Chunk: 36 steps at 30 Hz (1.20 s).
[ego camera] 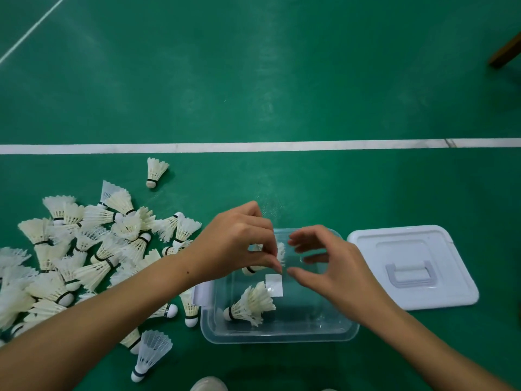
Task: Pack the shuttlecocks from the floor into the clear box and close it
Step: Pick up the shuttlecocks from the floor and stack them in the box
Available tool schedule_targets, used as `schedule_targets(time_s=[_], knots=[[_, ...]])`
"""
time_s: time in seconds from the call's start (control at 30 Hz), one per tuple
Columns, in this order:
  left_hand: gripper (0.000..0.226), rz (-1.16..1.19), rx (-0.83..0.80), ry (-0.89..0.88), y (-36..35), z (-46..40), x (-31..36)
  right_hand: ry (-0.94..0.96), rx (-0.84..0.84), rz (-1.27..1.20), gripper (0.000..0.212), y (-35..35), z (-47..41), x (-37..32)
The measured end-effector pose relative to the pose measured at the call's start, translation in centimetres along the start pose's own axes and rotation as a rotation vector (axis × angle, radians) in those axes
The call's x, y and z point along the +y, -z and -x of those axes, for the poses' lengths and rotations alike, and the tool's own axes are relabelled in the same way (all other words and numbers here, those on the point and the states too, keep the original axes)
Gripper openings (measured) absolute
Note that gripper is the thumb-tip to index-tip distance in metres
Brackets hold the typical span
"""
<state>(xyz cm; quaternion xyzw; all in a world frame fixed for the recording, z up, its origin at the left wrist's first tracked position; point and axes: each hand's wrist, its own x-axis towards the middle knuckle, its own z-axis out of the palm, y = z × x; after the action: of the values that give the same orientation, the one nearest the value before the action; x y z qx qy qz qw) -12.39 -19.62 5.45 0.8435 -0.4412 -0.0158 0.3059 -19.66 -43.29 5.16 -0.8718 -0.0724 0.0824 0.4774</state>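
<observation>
Shuttlecocks lie in a loose white heap point(84, 255) on the green court floor point(282, 80), to the left of a clear box point(282, 338) that sits open near the bottom middle of the view. One feathered shuttlecock point(251, 304) already rests on its side inside the box, its cork tip pointing left. Above the box, the left hand point(239, 238) pinches another shuttlecock point(262, 261) between thumb and fingertips, feathers peeking out to the right and the dark-banded cork showing just under the palm. The right hand point(327, 263) hovers close beside it over the box, fingers spread and gently curved, thumb below, holding nothing; whether its fingertips touch the feathers cannot be told. A small white label point(274, 285) shows on the box, below the two hands. Just right of the box, the white lid point(414, 266) lies flat on the floor with its handle facing up, close beside the box's rim. A single shuttlecock point(156, 172) stands apart above the heap, near a white court line point(338, 144) running across the floor. A nylon-skirted shuttlecock point(149, 354) lies left of the box's near corner. At the upper right edge a brown wooden piece point(507, 50) juts in.
</observation>
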Motion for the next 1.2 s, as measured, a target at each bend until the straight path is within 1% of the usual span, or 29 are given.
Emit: schedule_targets(time_s=[0.07, 0.13, 0.23, 0.33, 0.5, 0.57, 0.67, 0.73, 0.8, 0.9, 0.97, 1.0, 1.03, 1.1, 1.2], knots=[[0.025, 0.034, -0.021, 0.001, -0.6, -0.5, 0.0, 0.096, 0.038, 0.07, 0.051, -0.3, -0.3, -0.6], [0.026, 0.073, -0.025, 0.017, -1.0, -0.8, -0.2, 0.133, 0.034, 0.076, 0.05, -0.8, -0.7, -0.4], [0.029, 0.126, 0.01, 0.065, -1.7, -1.0, -0.5, 0.079, 0.0, 0.054, 0.054, -1.2, -0.8, 0.5], [0.03, 0.175, 0.06, 0.105, -2.5, -1.1, -0.3, 0.076, 0.007, 0.145, 0.054, -1.7, -0.4, 1.3], [0.026, 0.247, 0.085, 0.177, -3.9, -0.7, 0.6, 0.064, 0.017, 0.235, 0.051, -2.2, 0.5, 2.9], [0.032, 0.26, 0.08, 0.224, -4.2, -0.2, 0.8, 0.038, 0.005, 0.262, 0.052, -2.0, 1.1, 3.4], [0.04, 0.268, 0.052, 0.278, -4.7, 0.8, 0.9, 0.018, 0.014, 0.346, 0.059, -1.6, 1.8, 4.2], [0.046, 0.27, -0.026, 0.374, -5.3, 1.5, 0.7, 0.016, 0.019, 0.426, 0.065, -1.4, 2.0, 4.8], [0.056, 0.249, -0.172, 0.502, -6.1, 2.1, 0.5, 0.015, -0.002, 0.52, 0.069, -1.5, 1.9, 5.0], [0.085, 0.159, -0.412, 0.631, -7.6, 2.8, 0.3, -0.004, -0.076, 0.624, 0.072, -2.1, 1.7, 4.8], [0.101, 0.113, -0.499, 0.678, -8.5, 2.7, 0.2, -0.049, -0.131, 0.664, 0.073, -2.7, 1.5, 4.6], [0.104, 0.105, -0.529, 0.705, -8.8, 2.4, 0.2, -0.069, -0.155, 0.706, 0.072, -3.0, 1.4, 4.6], [0.104, 0.098, -0.559, 0.732, -9.1, 2.2, 0.1, -0.088, -0.176, 0.753, 0.071, -3.3, 1.2, 4.7], [0.097, 0.075, -0.619, 0.768, -9.6, 1.8, -0.3, -0.12, -0.22, 0.792, 0.07, -4.0, 0.9, 5.0], [0.083, 0.038, -0.667, 0.788, -10.3, 1.9, -0.7, -0.148, -0.314, 0.662, 0.075, -4.9, 0.5, 5.5]])
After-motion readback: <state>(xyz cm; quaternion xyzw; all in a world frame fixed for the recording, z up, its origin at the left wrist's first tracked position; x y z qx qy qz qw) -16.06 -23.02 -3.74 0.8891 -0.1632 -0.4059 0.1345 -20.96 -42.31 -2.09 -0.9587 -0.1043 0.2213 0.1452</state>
